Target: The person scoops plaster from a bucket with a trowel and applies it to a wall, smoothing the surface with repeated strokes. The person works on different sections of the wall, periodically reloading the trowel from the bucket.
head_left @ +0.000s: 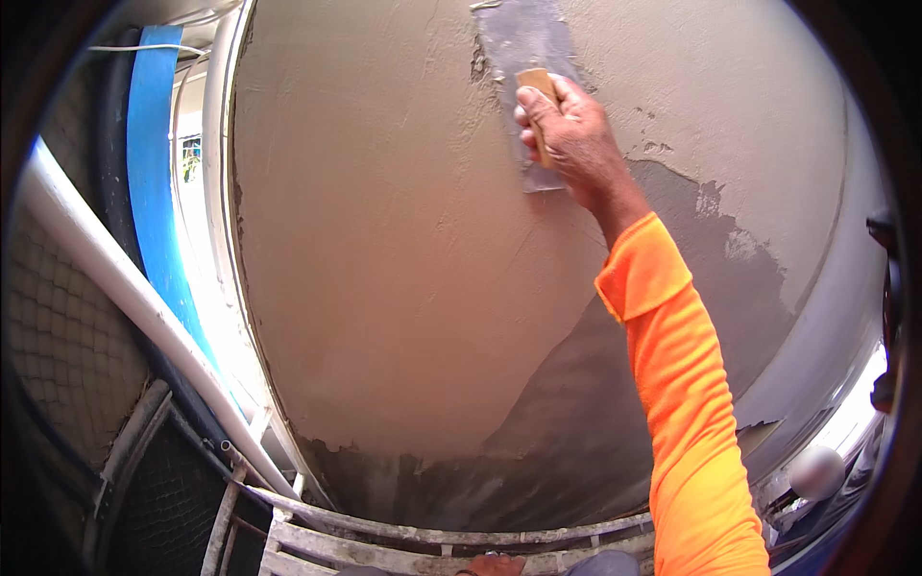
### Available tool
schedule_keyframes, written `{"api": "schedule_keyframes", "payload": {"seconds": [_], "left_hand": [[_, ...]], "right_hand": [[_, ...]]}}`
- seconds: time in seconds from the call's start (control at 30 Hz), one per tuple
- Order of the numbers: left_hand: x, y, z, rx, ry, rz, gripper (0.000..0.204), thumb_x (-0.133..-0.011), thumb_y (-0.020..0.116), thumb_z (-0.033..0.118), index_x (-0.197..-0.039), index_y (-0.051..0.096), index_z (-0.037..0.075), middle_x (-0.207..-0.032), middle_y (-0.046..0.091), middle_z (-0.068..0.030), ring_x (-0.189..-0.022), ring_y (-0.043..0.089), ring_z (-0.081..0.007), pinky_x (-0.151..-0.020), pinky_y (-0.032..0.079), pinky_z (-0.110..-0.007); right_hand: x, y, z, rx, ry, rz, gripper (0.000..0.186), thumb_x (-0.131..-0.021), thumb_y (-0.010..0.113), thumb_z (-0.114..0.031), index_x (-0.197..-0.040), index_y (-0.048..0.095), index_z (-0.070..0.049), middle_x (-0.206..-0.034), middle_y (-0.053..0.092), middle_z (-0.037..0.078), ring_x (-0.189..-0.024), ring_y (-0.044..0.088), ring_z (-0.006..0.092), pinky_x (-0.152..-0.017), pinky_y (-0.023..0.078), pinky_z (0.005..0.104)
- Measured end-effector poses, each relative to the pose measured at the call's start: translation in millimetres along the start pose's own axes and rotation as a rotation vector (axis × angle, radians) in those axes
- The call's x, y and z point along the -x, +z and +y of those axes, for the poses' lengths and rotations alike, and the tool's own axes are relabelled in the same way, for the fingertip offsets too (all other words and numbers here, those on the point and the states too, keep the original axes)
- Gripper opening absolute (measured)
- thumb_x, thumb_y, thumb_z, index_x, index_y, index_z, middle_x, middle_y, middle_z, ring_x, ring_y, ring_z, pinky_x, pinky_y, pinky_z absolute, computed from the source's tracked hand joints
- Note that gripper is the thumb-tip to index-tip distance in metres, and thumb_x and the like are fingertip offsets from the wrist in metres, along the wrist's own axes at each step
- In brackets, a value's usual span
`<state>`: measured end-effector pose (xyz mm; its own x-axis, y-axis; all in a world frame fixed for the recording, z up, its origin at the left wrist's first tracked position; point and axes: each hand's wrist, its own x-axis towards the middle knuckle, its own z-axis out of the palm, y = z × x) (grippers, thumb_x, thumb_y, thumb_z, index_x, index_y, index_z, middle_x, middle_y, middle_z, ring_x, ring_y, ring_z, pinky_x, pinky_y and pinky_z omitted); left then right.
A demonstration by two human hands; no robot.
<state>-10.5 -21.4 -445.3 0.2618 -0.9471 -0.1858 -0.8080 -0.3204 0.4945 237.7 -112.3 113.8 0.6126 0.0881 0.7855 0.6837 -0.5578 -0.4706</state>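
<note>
"While the right hand [573, 134] grips its tan handle [535, 81], where is the trowel [526, 40]?"
"High on the plastered wall [384, 240]; its long grey blade [547, 180] is smeared."
"The left hand [497, 565]?"
"Low, partly cropped; its grip I cannot tell."

Before me: wall [384, 250] | against it: trowel [526, 38], in my right hand [574, 144] (high in my view) | left of wall: slanting pipe [130, 274] | below: slatted rails [331, 545]
</note>
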Motion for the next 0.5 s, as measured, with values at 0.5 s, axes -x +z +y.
{"api": "schedule_keyframes", "payload": {"seconds": [0.5], "left_hand": [[26,-33,6,0.128,-0.033,-0.081,0.051,-0.096,0.062,0.037,-0.134,0.055,0.004,-0.121,0.071,-0.0265,-0.114,0.070,-0.0445,-0.096,0.055,-0.055]], "right_hand": [[76,-54,28,0.460,-0.221,-0.134,0.027,-0.100,0.069,-0.030,-0.111,0.064,-0.005,-0.098,0.072,0.014,-0.083,0.072,0.0286,-0.075,0.058,0.0413]]}}
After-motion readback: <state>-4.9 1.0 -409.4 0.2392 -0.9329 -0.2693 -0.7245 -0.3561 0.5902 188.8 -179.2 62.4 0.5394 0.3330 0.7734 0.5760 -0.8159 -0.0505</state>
